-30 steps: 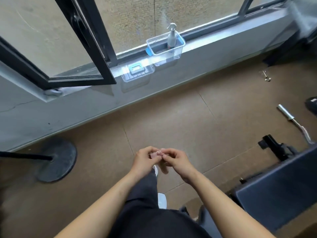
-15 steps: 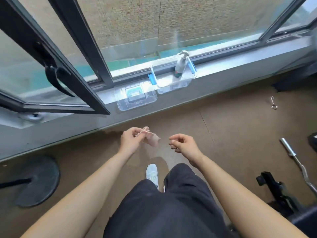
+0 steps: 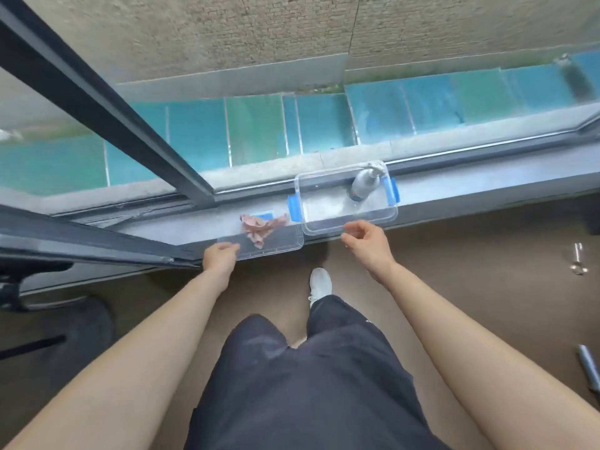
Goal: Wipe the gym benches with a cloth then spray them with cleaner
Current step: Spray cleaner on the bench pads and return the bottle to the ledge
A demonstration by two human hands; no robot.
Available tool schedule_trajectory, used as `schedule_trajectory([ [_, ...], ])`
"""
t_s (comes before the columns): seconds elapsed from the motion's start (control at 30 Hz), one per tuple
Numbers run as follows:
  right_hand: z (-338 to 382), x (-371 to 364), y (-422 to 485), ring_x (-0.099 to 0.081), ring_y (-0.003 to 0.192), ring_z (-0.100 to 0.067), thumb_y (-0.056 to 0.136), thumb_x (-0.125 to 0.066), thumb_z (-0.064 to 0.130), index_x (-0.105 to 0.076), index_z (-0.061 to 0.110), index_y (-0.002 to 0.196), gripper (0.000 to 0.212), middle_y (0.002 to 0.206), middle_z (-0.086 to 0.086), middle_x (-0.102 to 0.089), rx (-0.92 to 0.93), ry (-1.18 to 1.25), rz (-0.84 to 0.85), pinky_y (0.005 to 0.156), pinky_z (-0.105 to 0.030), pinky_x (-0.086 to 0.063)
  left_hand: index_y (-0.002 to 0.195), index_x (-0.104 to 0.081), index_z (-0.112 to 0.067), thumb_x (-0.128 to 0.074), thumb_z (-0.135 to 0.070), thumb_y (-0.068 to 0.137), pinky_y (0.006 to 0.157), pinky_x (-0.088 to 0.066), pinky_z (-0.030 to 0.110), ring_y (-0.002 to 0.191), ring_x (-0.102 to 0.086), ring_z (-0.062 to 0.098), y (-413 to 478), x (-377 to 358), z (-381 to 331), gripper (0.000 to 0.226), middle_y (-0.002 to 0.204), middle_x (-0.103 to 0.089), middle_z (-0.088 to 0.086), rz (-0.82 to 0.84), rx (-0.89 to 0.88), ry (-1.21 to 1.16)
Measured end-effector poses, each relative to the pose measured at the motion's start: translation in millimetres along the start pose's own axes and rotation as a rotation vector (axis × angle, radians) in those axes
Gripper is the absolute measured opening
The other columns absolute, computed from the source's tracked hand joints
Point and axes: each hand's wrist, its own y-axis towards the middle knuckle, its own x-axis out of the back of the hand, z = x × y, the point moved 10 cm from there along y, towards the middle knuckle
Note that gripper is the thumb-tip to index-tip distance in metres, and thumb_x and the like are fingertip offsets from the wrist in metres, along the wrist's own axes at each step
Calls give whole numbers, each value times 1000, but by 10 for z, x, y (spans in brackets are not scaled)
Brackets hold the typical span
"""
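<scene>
Windowsill: pink cloth on clear lid, just beside loosely curled, empty left fingers.

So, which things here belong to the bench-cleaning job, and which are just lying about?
Job: pink cloth on the clear lid; spray bottle in the clear box.
Lying about: metal bar and small metal piece on the floor; dark stand base.

Cloth now seemingly on lid
</scene>
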Motion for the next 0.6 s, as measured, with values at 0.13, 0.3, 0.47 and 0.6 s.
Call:
schedule_trajectory([
  [0.13,311,448,715,-57,116,-25,85,-75,28,-52,18,138,60,134,-7,-49,64,-205,-161,101,-40,-48,103,-69,-18,-61,-24,101,87,-52,32,89,-66,17,-332,-419,-348,10,96,-72,-1,194,-29,-45],
  [0.3,462,724,1468,-52,121,-37,85,-74,31,-41,20,148,72,145,-11,-38,80,-452,-232,96,-42,-47,112,-69,-19,-61,-20,100,84,-51,27,101,-70,18,-636,-720,-710,14,107,-75,1,272,-131,-6],
  [0.47,417,622,2024,-60,109,-42,100,-54,29,-63,10,109,23,115,-21,-65,70,-680,-68,76,-37,-39,114,-71,-22,-64,-21,98,88,-52,26,101,-71,13,-737,-884,-987,17,110,-75,-2,345,-212,64],
  [0.6,587,710,1989,-61,99,-42,103,-54,33,-62,7,97,27,103,-24,-68,127,-726,-46,69,-35,-31,108,-73,-24,-66,-20,97,87,-53,28,100,-72,15,-737,-880,-1146,14,107,-76,-2,349,-252,115],
])
